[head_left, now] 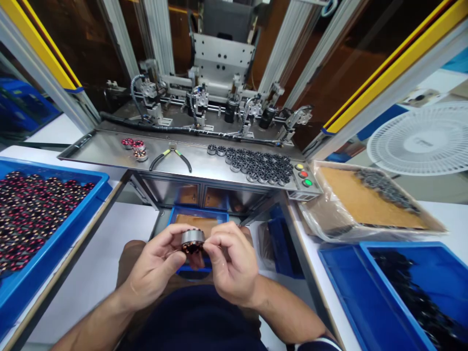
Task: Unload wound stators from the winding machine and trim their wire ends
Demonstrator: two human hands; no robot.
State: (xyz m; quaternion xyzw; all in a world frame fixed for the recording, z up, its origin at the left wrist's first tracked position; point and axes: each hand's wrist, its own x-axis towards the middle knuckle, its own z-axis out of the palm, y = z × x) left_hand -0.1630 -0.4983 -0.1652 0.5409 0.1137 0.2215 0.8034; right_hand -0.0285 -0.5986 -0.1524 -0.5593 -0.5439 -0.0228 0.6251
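Note:
In front of my body I hold a motor stator (pixel 193 237), with a silvery metal ring on its upper side and copper windings underneath. My left hand (pixel 157 265) grips its left side between thumb and fingers. At its lower right edge, my right hand (pixel 234 263) is closed in a pinch. Whether those fingertips hold the edge or a thin wire is too small to tell. Pliers (pixel 171 157) with black and yellow handles lie spread on the metal bench ahead. Left of them sit red-and-copper stators (pixel 138 146).
Rows of dark metal parts (pixel 259 165) cover the bench's right part, beside a button box (pixel 305 176). Fixtures (pixel 197 100) stand behind. A blue bin (pixel 102 180) of wound stators is at left. At right are a cardboard box (pixel 340 187), a blue bin (pixel 435 263) and a fan (pixel 424 139).

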